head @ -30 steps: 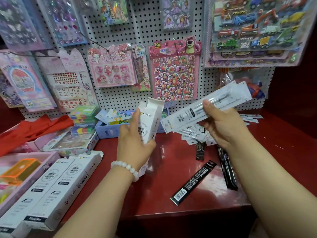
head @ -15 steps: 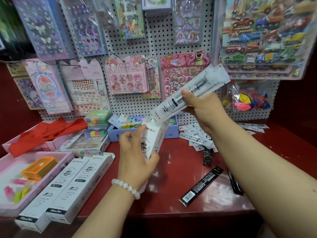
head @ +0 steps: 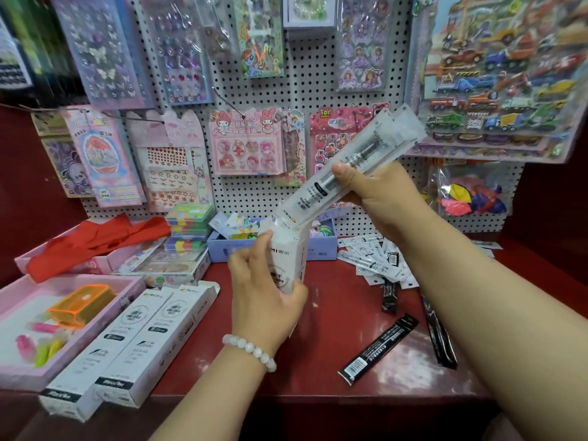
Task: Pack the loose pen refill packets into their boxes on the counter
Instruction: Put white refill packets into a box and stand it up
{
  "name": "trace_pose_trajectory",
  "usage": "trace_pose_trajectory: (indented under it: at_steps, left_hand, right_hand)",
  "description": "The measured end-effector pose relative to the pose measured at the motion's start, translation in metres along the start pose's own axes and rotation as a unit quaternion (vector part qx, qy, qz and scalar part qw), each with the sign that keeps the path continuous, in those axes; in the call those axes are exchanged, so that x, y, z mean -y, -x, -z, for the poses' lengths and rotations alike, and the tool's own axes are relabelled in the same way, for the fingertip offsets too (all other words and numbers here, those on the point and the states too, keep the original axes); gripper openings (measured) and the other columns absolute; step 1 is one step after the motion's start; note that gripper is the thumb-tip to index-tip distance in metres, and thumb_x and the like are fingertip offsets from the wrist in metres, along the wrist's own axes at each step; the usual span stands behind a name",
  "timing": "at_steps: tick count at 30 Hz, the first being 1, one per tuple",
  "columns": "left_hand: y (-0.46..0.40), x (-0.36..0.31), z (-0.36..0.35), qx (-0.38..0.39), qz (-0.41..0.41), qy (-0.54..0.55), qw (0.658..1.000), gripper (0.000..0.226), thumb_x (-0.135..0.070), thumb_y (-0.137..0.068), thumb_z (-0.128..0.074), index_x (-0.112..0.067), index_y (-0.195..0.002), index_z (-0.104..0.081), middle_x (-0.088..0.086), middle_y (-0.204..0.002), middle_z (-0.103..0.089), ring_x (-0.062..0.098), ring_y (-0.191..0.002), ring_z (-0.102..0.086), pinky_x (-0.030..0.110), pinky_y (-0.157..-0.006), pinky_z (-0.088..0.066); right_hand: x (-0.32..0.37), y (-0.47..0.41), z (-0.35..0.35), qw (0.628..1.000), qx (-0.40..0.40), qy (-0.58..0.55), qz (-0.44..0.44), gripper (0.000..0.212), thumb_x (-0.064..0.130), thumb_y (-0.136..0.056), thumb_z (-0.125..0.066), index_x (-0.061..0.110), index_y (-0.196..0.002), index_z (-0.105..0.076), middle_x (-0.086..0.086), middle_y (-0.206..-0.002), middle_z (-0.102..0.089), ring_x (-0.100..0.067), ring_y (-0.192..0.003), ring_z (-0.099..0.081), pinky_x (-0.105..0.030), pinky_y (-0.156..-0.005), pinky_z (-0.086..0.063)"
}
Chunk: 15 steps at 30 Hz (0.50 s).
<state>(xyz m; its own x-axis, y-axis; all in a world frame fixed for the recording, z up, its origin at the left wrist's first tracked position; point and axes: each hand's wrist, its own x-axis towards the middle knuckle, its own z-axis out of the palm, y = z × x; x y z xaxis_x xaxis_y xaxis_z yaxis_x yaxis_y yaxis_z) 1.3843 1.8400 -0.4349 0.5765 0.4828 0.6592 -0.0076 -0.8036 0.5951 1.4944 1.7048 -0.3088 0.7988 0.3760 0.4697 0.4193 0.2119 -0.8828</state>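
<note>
1. Right now left hand (head: 267, 300) grips a white refill box (head: 288, 259) upright above the red counter (head: 318, 370), near its middle; fingers and thumb curled round the box, top flap open.
2. Right hand (head: 381, 198) pinches a bundle of clear refill packets (head: 346, 167), thumb on top, fingers underneath; bundle tilted, upper end toward the pegboard (head: 305, 90), lower end at the box mouth, probably just inside, hard to tell.
3. Loose clear refill packets (head: 369, 259) heaped at the counter's back edge, right of the box, partly behind the right forearm.
4. Black refill packet (head: 378, 348) lies flat toward the counter's front edge; two more black packets (head: 439, 338) just beside the right forearm.
5. Two closed white boxes (head: 127, 342) lie side by side at the counter's front left corner, touching, overhanging the edge.
6. Pink tray (head: 19, 370) at the left edge holds an orange case (head: 81, 305) and small markers.
7. Lilac bin (head: 222, 249) at the back edge behind the held box.
8. White bead bracelet (head: 249, 350) on the left wrist.
</note>
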Motion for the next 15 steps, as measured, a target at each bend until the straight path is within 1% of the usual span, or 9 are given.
trace_pose_trajectory:
  at_steps: [2,4,6,7,8,9,11,13,15]
  left_hand:
    - [-0.007,-0.004,0.009,-0.003,-0.005,-0.05,0.999,0.08,-0.032,-0.064,-0.073,-0.031,-0.133,-0.033,0.002,-0.116,-0.034,0.022,-0.101,-0.049,0.027,-0.07,-0.045]
    - [-0.015,-0.009,0.017,0.001,-0.01,-0.082,0.997,0.079,-0.038,-0.063,-0.074,-0.03,-0.132,-0.036,0.002,-0.121,-0.036,0.022,-0.104,-0.052,0.028,-0.07,-0.045]
    - [-0.021,-0.013,0.023,0.019,-0.009,-0.103,0.994,0.078,-0.042,-0.065,-0.073,-0.03,-0.133,-0.037,0.0,-0.122,-0.039,0.019,-0.107,-0.052,0.027,-0.073,-0.041]
    - [-0.023,-0.015,0.025,0.032,-0.011,-0.113,0.993,0.076,-0.043,-0.066,-0.071,-0.03,-0.133,-0.037,-0.001,-0.122,-0.04,0.018,-0.107,-0.052,0.025,-0.073,-0.038]
    - [-0.023,-0.017,0.026,0.042,-0.014,-0.122,0.992,0.075,-0.044,-0.067,-0.07,-0.03,-0.132,-0.037,-0.003,-0.121,-0.041,0.017,-0.106,-0.052,0.024,-0.072,-0.036]
    - [-0.023,-0.019,0.028,0.049,-0.018,-0.127,0.991,0.073,-0.044,-0.067,-0.07,-0.03,-0.132,-0.038,-0.004,-0.119,-0.042,0.016,-0.105,-0.052,0.024,-0.072,-0.035]
    - [-0.023,-0.021,0.029,0.053,-0.024,-0.133,0.989,0.073,-0.044,-0.067,-0.069,-0.03,-0.132,-0.037,-0.005,-0.116,-0.044,0.017,-0.104,-0.052,0.024,-0.072,-0.034]
    - [-0.023,-0.022,0.03,0.061,-0.021,-0.144,0.987,0.075,-0.044,-0.067,-0.068,-0.03,-0.133,-0.035,-0.004,-0.116,-0.043,0.018,-0.105,-0.051,0.025,-0.072,-0.034]
    - [-0.024,-0.023,0.031,0.069,-0.016,-0.147,0.987,0.075,-0.043,-0.067,-0.068,-0.028,-0.132,-0.035,-0.003,-0.116,-0.044,0.019,-0.104,-0.051,0.026,-0.073,-0.035]
  right_hand:
    - [0.004,0.0,-0.002,0.999,0.028,0.026,0.002,0.014,0.019,-0.083,-0.069,0.006,-0.085,-0.067,-0.018,-0.091,-0.072,-0.033,-0.088,-0.07,-0.048,-0.084,-0.056]
    - [0.008,-0.002,-0.004,0.997,0.051,0.055,-0.006,0.024,0.022,-0.083,-0.07,-0.001,-0.087,-0.066,-0.019,-0.09,-0.072,-0.032,-0.085,-0.071,-0.047,-0.083,-0.057]
    - [0.013,-0.003,-0.007,0.993,0.068,0.098,-0.005,0.058,0.038,-0.074,-0.076,-0.016,-0.086,-0.061,-0.031,-0.09,-0.069,-0.04,-0.081,-0.07,-0.054,-0.079,-0.056]
    - [0.016,-0.004,-0.008,0.989,0.079,0.129,-0.005,0.07,0.047,-0.069,-0.077,-0.019,-0.085,-0.059,-0.036,-0.09,-0.066,-0.042,-0.077,-0.069,-0.055,-0.076,-0.056]
    - [0.019,-0.005,-0.01,0.984,0.09,0.156,-0.004,0.07,0.05,-0.068,-0.076,-0.016,-0.083,-0.06,-0.037,-0.09,-0.065,-0.041,-0.071,-0.068,-0.052,-0.073,-0.057]
    - [0.022,-0.007,-0.011,0.98,0.1,0.172,-0.004,0.059,0.046,-0.072,-0.076,-0.011,-0.081,-0.063,-0.034,-0.088,-0.067,-0.037,-0.069,-0.068,-0.047,-0.072,-0.057]
    - [0.027,-0.01,-0.015,0.976,0.114,0.184,-0.004,0.039,0.031,-0.079,-0.074,-0.007,-0.089,-0.067,-0.022,-0.085,-0.072,-0.032,-0.075,-0.071,-0.049,-0.077,-0.057]
    - [0.032,-0.011,-0.019,0.973,0.122,0.198,-0.009,0.042,0.026,-0.079,-0.074,-0.012,-0.095,-0.066,-0.019,-0.084,-0.073,-0.033,-0.078,-0.072,-0.057,-0.079,-0.055]
    - [0.033,-0.011,-0.023,0.972,0.131,0.197,-0.008,0.043,0.024,-0.08,-0.074,-0.015,-0.096,-0.064,-0.021,-0.084,-0.073,-0.035,-0.078,-0.072,-0.06,-0.078,-0.054]
